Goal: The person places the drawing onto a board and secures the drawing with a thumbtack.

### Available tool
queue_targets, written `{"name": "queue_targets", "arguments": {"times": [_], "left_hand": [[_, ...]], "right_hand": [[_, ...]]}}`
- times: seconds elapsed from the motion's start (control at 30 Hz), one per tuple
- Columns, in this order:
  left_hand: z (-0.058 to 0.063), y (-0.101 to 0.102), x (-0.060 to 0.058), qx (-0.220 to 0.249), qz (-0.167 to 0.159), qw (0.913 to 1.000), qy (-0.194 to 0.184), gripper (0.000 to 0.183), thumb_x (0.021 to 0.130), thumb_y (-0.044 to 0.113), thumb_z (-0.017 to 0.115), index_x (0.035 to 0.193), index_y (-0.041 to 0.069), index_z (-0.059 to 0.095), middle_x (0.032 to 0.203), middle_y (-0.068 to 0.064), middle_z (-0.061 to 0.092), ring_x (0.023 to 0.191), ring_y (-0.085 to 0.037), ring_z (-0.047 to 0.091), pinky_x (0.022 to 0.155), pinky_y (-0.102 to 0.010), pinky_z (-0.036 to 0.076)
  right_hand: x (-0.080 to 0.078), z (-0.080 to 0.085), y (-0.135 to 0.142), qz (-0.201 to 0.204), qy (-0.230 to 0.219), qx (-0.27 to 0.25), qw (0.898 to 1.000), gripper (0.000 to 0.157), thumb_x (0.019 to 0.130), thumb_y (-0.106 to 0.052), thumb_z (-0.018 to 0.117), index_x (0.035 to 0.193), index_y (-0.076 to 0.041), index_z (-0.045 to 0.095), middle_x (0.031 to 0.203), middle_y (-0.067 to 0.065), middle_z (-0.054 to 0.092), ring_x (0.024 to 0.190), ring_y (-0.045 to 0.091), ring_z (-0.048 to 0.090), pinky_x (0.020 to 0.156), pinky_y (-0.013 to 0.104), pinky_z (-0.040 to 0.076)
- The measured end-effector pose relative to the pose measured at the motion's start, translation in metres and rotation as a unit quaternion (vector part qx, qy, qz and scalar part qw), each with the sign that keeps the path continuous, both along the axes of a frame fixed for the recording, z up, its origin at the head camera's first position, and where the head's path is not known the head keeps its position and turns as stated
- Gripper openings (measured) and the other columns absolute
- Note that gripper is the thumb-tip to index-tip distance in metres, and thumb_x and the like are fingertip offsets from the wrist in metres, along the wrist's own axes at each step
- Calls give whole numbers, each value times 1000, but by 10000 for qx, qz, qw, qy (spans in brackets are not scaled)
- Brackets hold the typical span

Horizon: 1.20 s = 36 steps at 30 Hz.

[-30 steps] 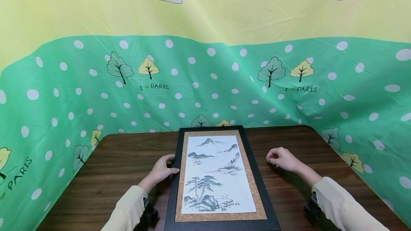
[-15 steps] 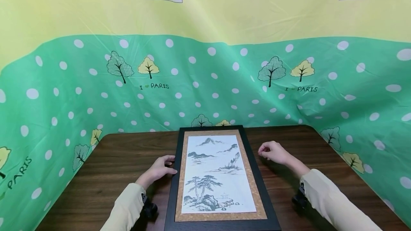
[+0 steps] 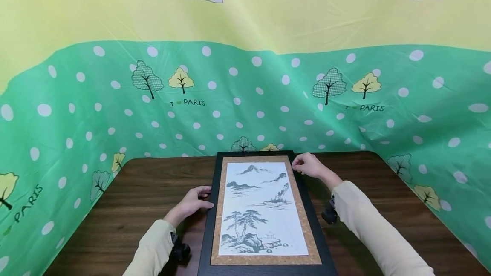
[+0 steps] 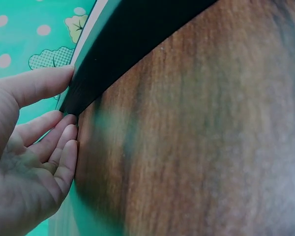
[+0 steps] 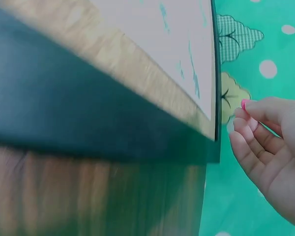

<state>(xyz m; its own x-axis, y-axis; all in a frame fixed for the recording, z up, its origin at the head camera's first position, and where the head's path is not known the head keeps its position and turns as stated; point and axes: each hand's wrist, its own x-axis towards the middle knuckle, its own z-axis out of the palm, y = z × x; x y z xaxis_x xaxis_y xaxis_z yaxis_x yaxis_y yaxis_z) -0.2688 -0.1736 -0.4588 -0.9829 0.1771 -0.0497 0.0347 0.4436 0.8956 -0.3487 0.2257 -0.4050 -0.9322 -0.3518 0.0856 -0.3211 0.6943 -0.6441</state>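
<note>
A black-framed corkboard (image 3: 264, 259) lies on the table, with a sheet of paper (image 3: 245, 199) printed with an ink-style landscape of mountains and pines on its cork. My left hand (image 3: 189, 203) rests against the frame's left side, thumb and fingertips right at the black edge (image 4: 113, 44). At the board's upper right edge, my right hand (image 3: 310, 165) has its thumb and fingertips close together. Between them in the right wrist view shows a small bright pink object (image 5: 244, 104), mostly hidden by the fingers of that hand (image 5: 270, 142).
Dark wood-grain table (image 3: 153, 191) stretches out on both sides of the board. Behind it hangs a green and yellow curtain (image 3: 230, 105) with dots and trees. A small black wrist device (image 3: 180, 250) sits under the left cuff, and a similar one (image 3: 329, 213) under the right.
The right hand has moved left and away from the body, from beside the board to its upper right edge. The left hand keeps its place at the frame, and the board stays put.
</note>
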Motion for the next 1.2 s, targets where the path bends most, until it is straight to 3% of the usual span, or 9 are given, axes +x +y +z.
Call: {"name": "queue_targets", "arguments": {"times": [0.2,0.37,0.6,0.73,1.0,1.2], "left_hand": [[-3,0,-3,-24,21,10000,-39,54,70,2,74,120,-4,53,115,-13,57,102,-25,51,86,-40,44],[-2,-1,-2,-35,-8,10000,-11,54,70,1,73,120,-5,52,116,-15,56,103,-28,51,87,-41,43],[-2,-1,-2,-51,-19,10000,8,54,70,2,73,120,-5,53,115,-16,56,102,-28,51,87,-41,43],[-4,-1,-3,-45,18,10000,-21,54,70,2,73,120,-3,53,116,-14,56,103,-26,51,88,-41,42],[-3,-1,-2,0,23,10000,-49,53,70,2,73,119,-3,53,115,-13,57,103,-27,50,87,-41,42],[-2,-1,-2,14,39,10000,-6,54,69,1,74,119,-5,53,115,-15,56,102,-28,50,87,-42,43]], "right_hand": [[-16,1,-30,231,-212,-175,9994,14,85,-2,57,92,10,63,82,20,62,69,27,57,59,32,49],[-23,-5,-55,131,-400,-358,9985,13,85,-3,58,92,8,64,82,20,63,71,29,59,59,32,49],[-30,-25,-82,-389,-590,-820,9941,9,84,-3,61,86,5,66,74,9,64,61,14,54,55,25,46],[-32,-33,-89,-673,-759,-1160,9881,11,84,-2,60,88,6,66,75,9,64,62,12,54,54,23,46],[-35,-40,-103,-1246,-759,-1096,9832,12,85,-7,62,92,0,69,91,10,65,75,15,54,63,23,41],[-37,-39,-111,-1463,-880,-1045,9798,13,84,-9,62,90,0,70,93,11,66,82,20,56,71,29,44]]}}
